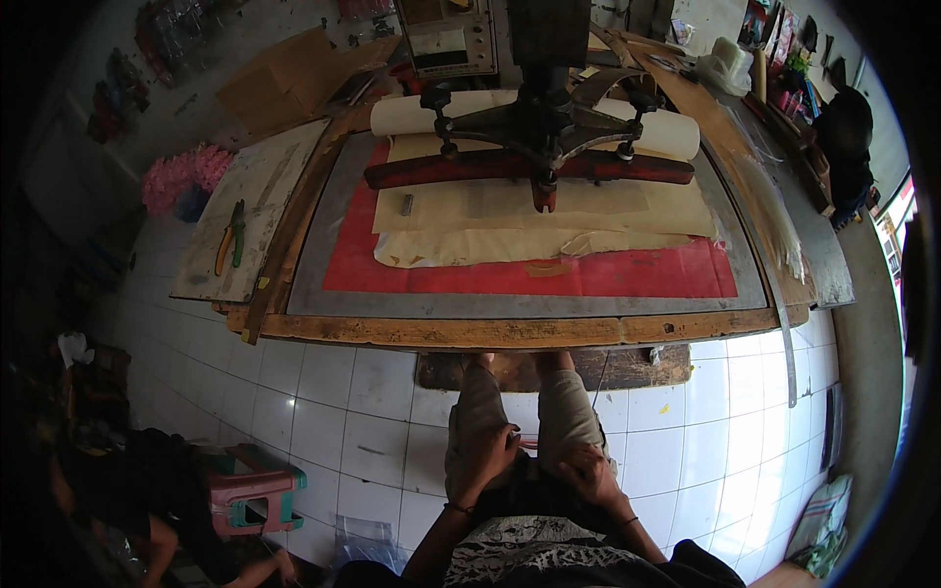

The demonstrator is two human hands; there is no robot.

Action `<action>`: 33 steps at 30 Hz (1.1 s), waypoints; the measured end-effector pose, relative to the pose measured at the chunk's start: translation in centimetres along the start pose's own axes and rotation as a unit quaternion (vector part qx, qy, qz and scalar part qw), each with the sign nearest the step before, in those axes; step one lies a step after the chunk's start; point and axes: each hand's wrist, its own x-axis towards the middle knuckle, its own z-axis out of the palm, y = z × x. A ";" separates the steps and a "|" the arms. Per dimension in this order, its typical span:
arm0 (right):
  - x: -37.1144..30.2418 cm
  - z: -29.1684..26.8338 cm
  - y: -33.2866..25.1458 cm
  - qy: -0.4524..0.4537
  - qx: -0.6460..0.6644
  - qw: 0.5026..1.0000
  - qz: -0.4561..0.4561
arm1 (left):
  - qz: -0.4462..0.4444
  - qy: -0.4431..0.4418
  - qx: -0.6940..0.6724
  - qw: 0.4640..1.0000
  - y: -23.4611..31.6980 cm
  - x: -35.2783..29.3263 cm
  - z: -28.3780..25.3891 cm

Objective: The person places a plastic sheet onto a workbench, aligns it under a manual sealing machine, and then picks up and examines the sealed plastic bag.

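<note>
My left hand [496,451] rests on my left thigh, its fingers curled in. On the other thigh lies my right hand [590,472], also closed. Whether either hand holds anything small is hidden. Both hands are below the worktable's wooden front edge [520,329] and apart from everything on it. A heat-sealing press [549,137] with a long red bar stands over the table. Under its bar lie yellowish sheets [441,245] on a red mat [470,280]. A small grey metal piece [407,205] sits on the sheets.
Pliers [231,238] lie on a side board at left. A steel ruler [787,348] hangs past the table's right edge. A white roll [402,116] lies behind the press. Another person [162,510] sits low at left beside a red-and-green stool [257,490].
</note>
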 end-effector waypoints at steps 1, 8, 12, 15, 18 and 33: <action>0.0 0.0 0.0 0.001 -0.002 1.000 -0.002 | -0.004 -0.006 0.001 1.000 0.3 0.1 -0.2; 0.0 0.1 0.1 -0.001 0.002 1.000 -0.003 | 0.043 0.023 0.007 0.999 -0.2 0.0 0.0; -0.1 0.3 0.4 0.010 0.000 1.000 -0.009 | 0.049 0.030 0.010 0.998 -0.5 0.1 0.1; -0.2 0.2 0.5 0.006 -0.009 1.000 -0.007 | 0.054 0.032 0.016 0.998 -0.2 0.1 -0.1; -0.2 0.2 0.4 0.008 -0.012 1.000 -0.011 | 0.015 0.004 0.026 1.000 0.3 0.0 -0.4; -0.5 0.1 0.5 0.052 -0.037 0.997 -0.048 | 0.375 0.051 -0.535 0.756 18.1 0.0 -22.4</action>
